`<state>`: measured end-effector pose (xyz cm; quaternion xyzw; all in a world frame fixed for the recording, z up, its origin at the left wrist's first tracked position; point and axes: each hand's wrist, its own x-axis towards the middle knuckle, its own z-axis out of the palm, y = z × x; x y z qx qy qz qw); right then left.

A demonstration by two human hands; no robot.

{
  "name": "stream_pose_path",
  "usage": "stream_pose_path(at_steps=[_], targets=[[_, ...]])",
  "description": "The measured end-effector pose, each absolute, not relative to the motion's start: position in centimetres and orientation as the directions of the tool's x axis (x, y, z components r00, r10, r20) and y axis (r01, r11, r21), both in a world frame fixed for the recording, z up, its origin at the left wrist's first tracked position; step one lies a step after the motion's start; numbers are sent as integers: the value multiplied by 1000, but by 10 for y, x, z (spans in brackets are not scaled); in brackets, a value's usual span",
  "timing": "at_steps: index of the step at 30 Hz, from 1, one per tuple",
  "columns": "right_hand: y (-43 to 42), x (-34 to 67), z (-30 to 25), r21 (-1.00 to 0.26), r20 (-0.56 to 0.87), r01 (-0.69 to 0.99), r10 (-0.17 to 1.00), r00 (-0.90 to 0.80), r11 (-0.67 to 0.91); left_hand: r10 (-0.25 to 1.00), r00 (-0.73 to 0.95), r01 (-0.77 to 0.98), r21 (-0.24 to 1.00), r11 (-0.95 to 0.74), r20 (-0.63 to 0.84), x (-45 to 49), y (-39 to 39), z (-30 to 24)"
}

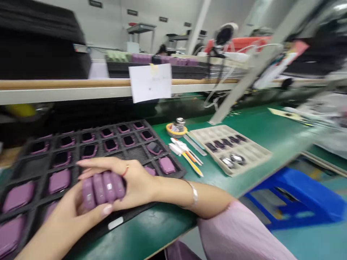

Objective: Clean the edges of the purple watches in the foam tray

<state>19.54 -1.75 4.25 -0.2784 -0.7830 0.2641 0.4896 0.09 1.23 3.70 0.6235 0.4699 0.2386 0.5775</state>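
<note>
A row of several purple smartwatch cases (104, 189) stands on edge, side by side, between my two hands. My left hand (72, 213) wraps the row from the left, its thumb along the near side. From the right, my right hand (135, 182) closes around the other end, fingers reaching over the top. Both hands are above a black compartment tray (35, 168). Some of its pockets hold purple cases with dark screens up, such as one watch (110, 144); others hold plain purple cases (59, 180). My hands hide part of the tray.
Right of the tray lie a yellow dish (176, 130) with a metal-topped bottle, several pens or tools (189, 155), and a beige moulded tray (255, 155) holding dark parts. A shelf (67, 86) crosses behind. A blue crate (306, 198) stands below right.
</note>
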Motion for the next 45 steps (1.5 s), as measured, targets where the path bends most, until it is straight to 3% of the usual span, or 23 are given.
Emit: stream_pose_path(at_steps=[3,9,19,25,31,39,45], targets=[[-16,194,34,-718,655,78,710,-258,691,759,578,152,953,261,-300,8,3,48],[-20,188,32,-738,627,148,750,-213,659,607,777,-53,944,327,-166,9,5,47],[-22,184,34,-711,640,203,739,-209,673,600,797,-140,944,300,-73,7,3,47],[-24,185,35,-689,629,297,749,-208,661,568,809,-129,897,422,-151,4,6,49],[-25,189,34,-712,607,313,775,-177,628,578,811,-140,928,345,-93,6,5,48],[-25,186,33,-573,679,441,702,-216,690,635,772,-158,962,222,-20,4,5,53],[-25,192,32,-640,638,403,745,-196,654,567,823,-205,918,338,-25,6,10,49]])
